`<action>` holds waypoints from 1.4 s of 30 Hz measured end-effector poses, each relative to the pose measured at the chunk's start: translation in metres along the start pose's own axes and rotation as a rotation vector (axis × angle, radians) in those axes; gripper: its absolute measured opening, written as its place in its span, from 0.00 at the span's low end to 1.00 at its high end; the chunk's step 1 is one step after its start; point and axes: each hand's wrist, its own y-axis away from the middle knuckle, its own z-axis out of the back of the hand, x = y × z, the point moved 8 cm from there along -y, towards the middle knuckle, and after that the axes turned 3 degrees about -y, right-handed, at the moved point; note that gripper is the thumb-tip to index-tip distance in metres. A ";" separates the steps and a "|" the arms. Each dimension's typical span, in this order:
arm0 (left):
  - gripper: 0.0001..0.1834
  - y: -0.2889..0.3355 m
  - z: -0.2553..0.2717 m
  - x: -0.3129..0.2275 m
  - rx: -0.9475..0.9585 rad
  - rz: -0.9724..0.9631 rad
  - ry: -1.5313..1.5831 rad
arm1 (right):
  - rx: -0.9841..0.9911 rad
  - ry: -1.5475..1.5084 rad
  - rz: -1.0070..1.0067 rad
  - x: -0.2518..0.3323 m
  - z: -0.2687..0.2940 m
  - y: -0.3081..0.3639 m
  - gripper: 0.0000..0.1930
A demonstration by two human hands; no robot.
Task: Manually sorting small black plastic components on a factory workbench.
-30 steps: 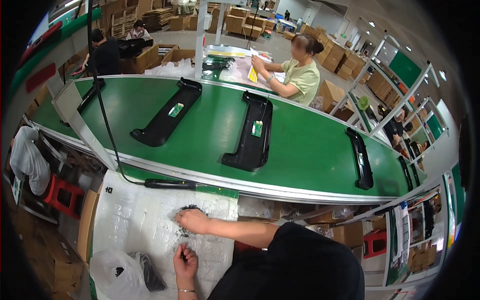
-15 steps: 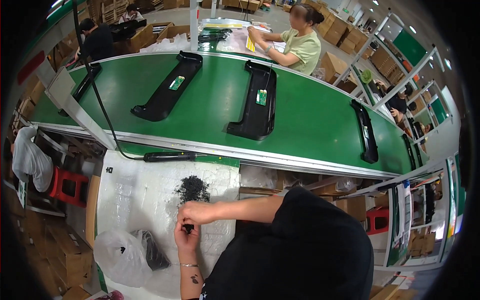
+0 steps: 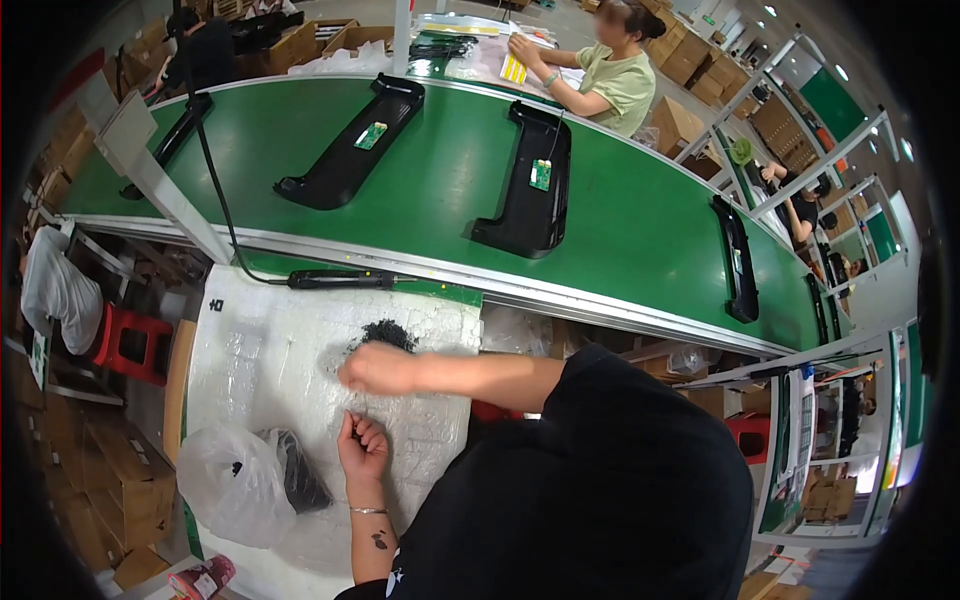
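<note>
My left hand [image 3: 364,447] is held palm up over the white foam-like work surface [image 3: 270,370], its fingers curled in. What lies inside those fingers is hidden. Just beyond it, my right hand [image 3: 380,370] is smeared by motion, close to the near edge of a heap of tiny black parts [image 3: 388,334]. Its fingers are too blurred to read. A clear plastic bag [image 3: 235,490] stands left of my left hand, beside a darker bag [image 3: 297,470] filled with black stuff.
A corded electric screwdriver [image 3: 340,279] lies along the far edge of the work surface. Beyond runs a green conveyor belt [image 3: 440,185] carrying black plastic housings [image 3: 535,205] with green circuit boards. Across the belt sits a co-worker [image 3: 615,80]. A red stool [image 3: 135,340] stands at left.
My hands have parted. The right has moved away from the left toward the black heap, and the left has curled its fingers where black parts showed before. The whole view has shifted slightly.
</note>
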 end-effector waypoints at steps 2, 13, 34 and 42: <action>0.15 0.008 0.004 0.002 -0.063 0.019 0.097 | 0.031 0.112 -0.142 -0.034 0.000 -0.004 0.06; 0.13 0.027 -0.033 0.011 -0.197 -0.182 -0.038 | -0.019 0.249 -0.172 -0.052 0.046 -0.007 0.06; 0.12 0.017 -0.008 0.008 -0.228 -0.135 -0.005 | -0.078 0.249 -0.313 -0.049 0.024 -0.002 0.05; 0.12 0.016 -0.004 0.009 -0.225 -0.136 -0.011 | -0.021 0.356 -0.286 -0.049 0.013 -0.005 0.05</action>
